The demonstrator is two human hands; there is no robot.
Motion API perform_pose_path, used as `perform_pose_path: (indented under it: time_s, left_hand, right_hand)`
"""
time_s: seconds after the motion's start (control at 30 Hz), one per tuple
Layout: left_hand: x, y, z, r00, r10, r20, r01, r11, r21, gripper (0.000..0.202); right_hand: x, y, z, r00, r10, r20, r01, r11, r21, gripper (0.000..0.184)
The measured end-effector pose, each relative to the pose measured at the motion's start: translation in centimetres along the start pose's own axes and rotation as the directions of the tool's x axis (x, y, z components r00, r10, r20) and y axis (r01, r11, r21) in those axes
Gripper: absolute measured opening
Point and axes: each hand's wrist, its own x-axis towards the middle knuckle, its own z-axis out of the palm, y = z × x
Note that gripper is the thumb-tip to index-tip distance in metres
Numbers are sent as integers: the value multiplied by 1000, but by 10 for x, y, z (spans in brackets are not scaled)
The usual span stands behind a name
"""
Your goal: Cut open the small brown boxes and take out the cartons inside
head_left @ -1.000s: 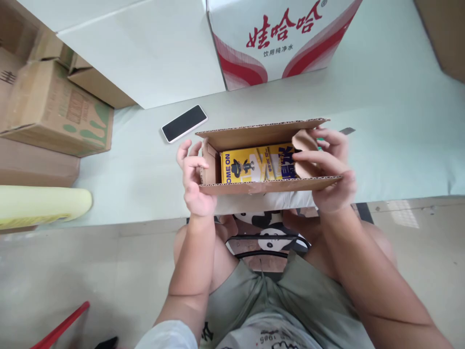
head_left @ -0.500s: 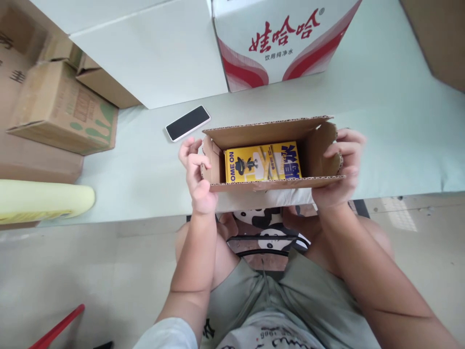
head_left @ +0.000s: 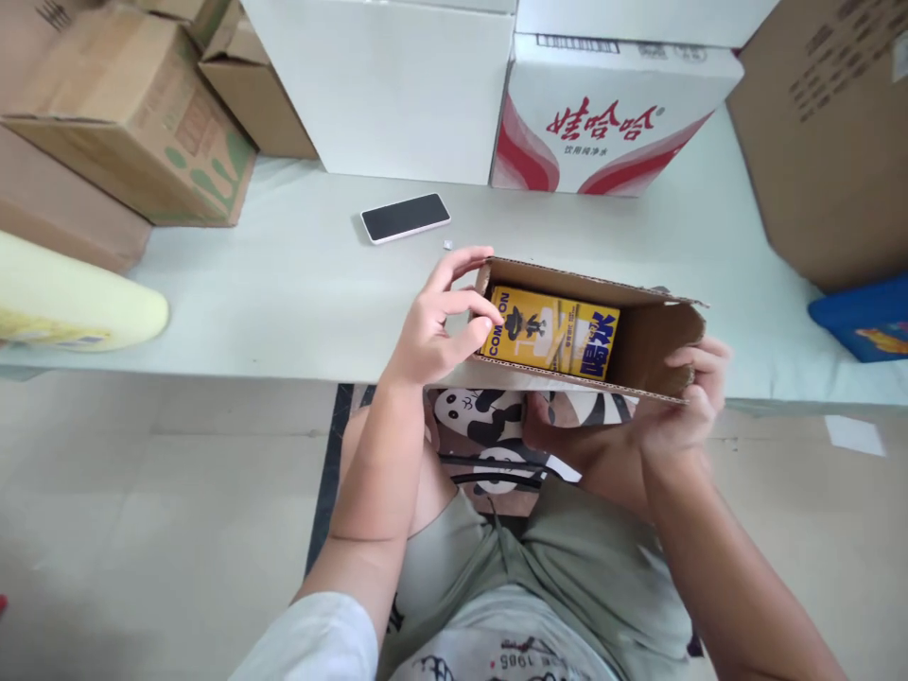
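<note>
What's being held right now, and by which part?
The open cardboard box, by its short ends: left hand at the left end, right hand at the right. Whether the left hand also touches the yellow pack inside can't be told.

a single camera rides on the person's head and looks forward and steeply down. at the bottom edge it sees the wearer's own shirt (head_left: pixel 511 653) and shorts (head_left: pixel 574 549) from above, with both forearms reaching away from it. the left hand (head_left: pixel 436 331) and right hand (head_left: pixel 685 407) sit near the middle height of the view, fairly close to the lens, and it looks down through the open top of the small cardboard box (head_left: pixel 653 350) between them. farther off, the tabletop (head_left: pixel 284 284) crosses the frame, and the red-and-white carton (head_left: pixel 602 123) near the top shows its front more obliquely. the field is wide, taking in floor (head_left: pixel 199 482) on both sides.
</note>
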Motion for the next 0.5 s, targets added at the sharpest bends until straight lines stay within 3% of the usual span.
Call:
perform_pose_path:
  time_s: [0.1, 0.13, 0.2, 0.27, 0.3, 0.33, 0.37, 0.4, 0.47, 0.5]
  left_hand:
    - [0, 7, -3, 999, -23, 36, 24, 1000, -18, 26]
    - [0, 9, -4, 999, -26, 45, 27, 1000, -16, 25]
    - [-1, 9, -6, 998, -22, 60, 22, 1000, -14, 24]
    - [-2, 8, -6, 997, -24, 72, 25, 1000, -5, 24]
    - [-2, 6, -6, 997, -27, 74, 27, 1000, 2, 25]
    - [-2, 4, -5, 997, -26, 73, 25, 1000, 8, 25]
    - [-1, 2, -4, 997, -20, 69, 19, 1000, 10, 26]
    - [-1, 0, -4, 998, -10, 65, 9, 1000, 10, 27]
    - [0, -2, -2, 998, -1, 62, 0, 1000, 12, 29]
    - [1, -2, -2, 998, -8, 63, 7, 1000, 18, 29]
  right_hand:
    - [26, -2, -12, 986, -157, 64, 161, 984, -75, 33]
    - [39, -8, -13, 961, -259, 96, 268, 959, -96, 32]
    - [69, -30, -9, 857, -491, 157, 505, 860, -66, 30]
    - [95, -67, 5, 685, -676, 273, 690, 722, 55, 16]
    - [105, -87, 14, 632, -605, 483, 667, 743, 58, 15]
    - [113, -106, 25, 551, -462, 695, 636, 771, 7, 19]
    - [119, -122, 36, 393, -379, 838, 641, 766, 46, 17]
    - [123, -133, 47, 237, -348, 907, 664, 740, 110, 12]
    - [130, -140, 66, 10, -276, 961, 698, 690, 191, 13]
    - [133, -137, 73, -50, -243, 969, 689, 694, 209, 18]
